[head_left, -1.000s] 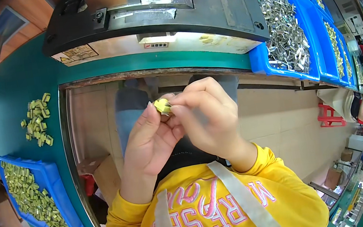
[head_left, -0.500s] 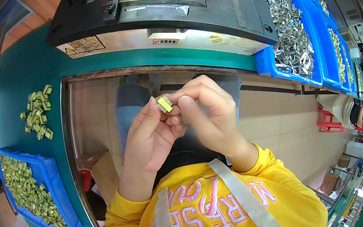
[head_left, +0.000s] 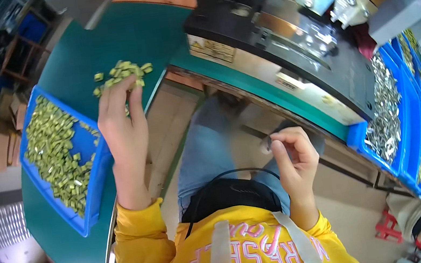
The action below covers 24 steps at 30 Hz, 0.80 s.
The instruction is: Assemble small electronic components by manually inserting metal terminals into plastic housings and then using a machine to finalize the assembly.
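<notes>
My left hand reaches over the small loose pile of yellow-green electronic parts on the green table. Its thumb and fingers come together at the tips among the parts; whatever they pinch is hidden. Below it, a blue tray holds many more such parts. My right hand hovers above my lap, thumb and index finger closed together. A small dark thing shows blurred at those fingertips, too unclear to name.
A black metal machine stands on the green bench beyond my lap. To the right are blue bins, the nearest full of shiny metal pieces. A table edge runs beside my left hand. A red stool stands far right.
My hands have parted. The left has gone from the yellow part held before my lap to the pile on the left; the right has moved lower and rightward. The view has turned left.
</notes>
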### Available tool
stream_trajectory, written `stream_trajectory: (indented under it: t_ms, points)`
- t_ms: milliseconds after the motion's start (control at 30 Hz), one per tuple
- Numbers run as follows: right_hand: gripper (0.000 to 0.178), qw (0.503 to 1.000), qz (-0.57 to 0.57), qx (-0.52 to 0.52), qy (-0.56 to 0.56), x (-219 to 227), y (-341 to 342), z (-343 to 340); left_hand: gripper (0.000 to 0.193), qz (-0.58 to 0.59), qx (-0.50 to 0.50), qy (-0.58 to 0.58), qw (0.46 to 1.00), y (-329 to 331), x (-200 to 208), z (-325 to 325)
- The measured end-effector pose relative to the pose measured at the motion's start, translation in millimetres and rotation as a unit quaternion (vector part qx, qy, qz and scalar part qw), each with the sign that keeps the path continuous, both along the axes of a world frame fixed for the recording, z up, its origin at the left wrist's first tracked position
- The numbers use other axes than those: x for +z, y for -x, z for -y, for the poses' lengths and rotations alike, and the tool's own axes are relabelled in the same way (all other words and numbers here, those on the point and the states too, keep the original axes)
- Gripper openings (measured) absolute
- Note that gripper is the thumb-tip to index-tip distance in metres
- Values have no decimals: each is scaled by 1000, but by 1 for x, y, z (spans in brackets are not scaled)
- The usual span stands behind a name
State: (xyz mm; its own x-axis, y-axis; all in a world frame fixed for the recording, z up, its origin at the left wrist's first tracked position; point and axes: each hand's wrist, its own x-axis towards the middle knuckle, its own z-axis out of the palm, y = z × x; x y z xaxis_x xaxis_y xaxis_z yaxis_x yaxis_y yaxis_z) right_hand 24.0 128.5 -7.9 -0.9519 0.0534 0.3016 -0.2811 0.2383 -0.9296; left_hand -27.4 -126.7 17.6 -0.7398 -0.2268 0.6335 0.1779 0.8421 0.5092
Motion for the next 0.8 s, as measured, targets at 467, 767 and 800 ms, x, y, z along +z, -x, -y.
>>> stream_trajectory:
  t_ms: [467, 767, 800]
  points:
    - [7, 999, 16, 45, -6, -5, -1, 2, 19, 72, 162, 127, 976, -19, 19, 80]
    - [7, 997, 20, 69, -6, -6, -1, 7, 24, 413, 274, 164, 853, -73, 5, 153]
    - [7, 997, 20, 69, -6, -6, -2, 7, 24, 413, 273, 164, 853, -73, 5, 155]
